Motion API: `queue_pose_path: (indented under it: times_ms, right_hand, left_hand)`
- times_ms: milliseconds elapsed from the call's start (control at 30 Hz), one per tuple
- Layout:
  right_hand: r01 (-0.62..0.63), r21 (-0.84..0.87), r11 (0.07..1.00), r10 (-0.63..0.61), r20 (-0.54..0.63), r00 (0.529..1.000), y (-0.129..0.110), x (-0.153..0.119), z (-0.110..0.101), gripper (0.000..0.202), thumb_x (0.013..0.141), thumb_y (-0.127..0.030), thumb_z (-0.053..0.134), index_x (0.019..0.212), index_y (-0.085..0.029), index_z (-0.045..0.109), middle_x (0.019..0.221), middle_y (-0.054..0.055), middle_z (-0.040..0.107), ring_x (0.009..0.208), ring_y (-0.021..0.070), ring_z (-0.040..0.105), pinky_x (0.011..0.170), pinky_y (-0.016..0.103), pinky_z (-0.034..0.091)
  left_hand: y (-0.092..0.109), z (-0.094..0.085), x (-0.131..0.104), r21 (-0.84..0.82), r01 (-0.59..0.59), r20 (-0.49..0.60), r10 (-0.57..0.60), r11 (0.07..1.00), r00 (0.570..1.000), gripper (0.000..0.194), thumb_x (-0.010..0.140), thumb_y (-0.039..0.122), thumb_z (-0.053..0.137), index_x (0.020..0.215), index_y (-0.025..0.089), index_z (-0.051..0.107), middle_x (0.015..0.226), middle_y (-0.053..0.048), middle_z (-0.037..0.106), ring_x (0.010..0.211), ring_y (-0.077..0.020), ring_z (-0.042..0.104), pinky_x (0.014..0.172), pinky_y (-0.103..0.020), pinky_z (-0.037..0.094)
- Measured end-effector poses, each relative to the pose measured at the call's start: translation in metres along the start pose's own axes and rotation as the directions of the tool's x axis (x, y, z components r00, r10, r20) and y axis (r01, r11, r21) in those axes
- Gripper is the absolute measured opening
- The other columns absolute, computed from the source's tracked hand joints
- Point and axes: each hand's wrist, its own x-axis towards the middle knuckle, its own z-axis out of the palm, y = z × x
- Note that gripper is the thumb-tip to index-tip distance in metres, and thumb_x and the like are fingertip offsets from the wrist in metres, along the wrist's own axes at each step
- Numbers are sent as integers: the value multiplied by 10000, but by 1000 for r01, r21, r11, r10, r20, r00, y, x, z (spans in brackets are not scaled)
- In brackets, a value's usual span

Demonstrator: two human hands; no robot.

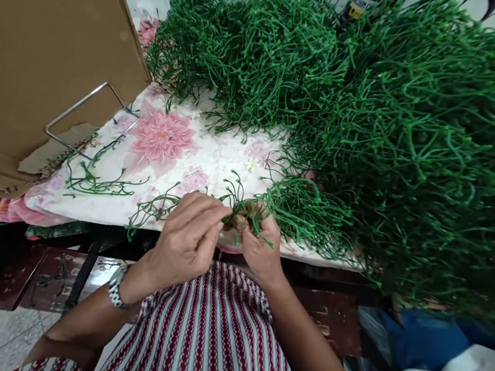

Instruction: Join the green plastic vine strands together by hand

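Note:
Near the front edge of the table, my left hand (192,236) and my right hand (260,242) meet over a small bunch of green plastic stems (254,217). Thumb and fingers of the left hand pinch at the bunch's left side. The right hand's fingers wrap round the same bunch, and stem tips stick out above and below them. Loose stems (145,211) lie just left of my left hand. More stems (313,210) spread out beside my right hand, joining the big pile. Exactly what sits between the fingertips is partly hidden.
A large heap of green stems (404,121) covers the back and right of the flowered tablecloth (224,151). At the left stand a cardboard box (50,47) and a bent metal wire frame (79,103). A few stems (100,183) lie near it. A dark bottle (365,2) is behind the heap.

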Motion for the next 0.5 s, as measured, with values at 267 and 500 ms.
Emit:
queue_pose_path:
  times_ms: [267, 500]
  right_hand:
    - [114, -98, 989, -107, 77, 991, 5, -5, -1, 133, 835, -268, 474, 912, -196, 556, 845, 52, 622, 799, 175, 583, 751, 323, 484]
    - [288, -176, 941, -258, 174, 950, 3, -3, -9, 178, 850, -199, 460, 986, -199, 575, 1019, 67, 643, 936, 173, 600, 855, 327, 482]
  left_hand:
    - [0, 11, 17, 73, 62, 172, -74, 995, 982, 173, 785, 59, 466, 845, 144, 604, 814, -63, 643, 797, -168, 577, 751, -329, 464]
    - [2, 4, 12, 198, -97, 21, 94, 975, 995, 125, 739, 62, 528, 795, 167, 570, 766, -51, 630, 736, -167, 569, 692, -326, 434]
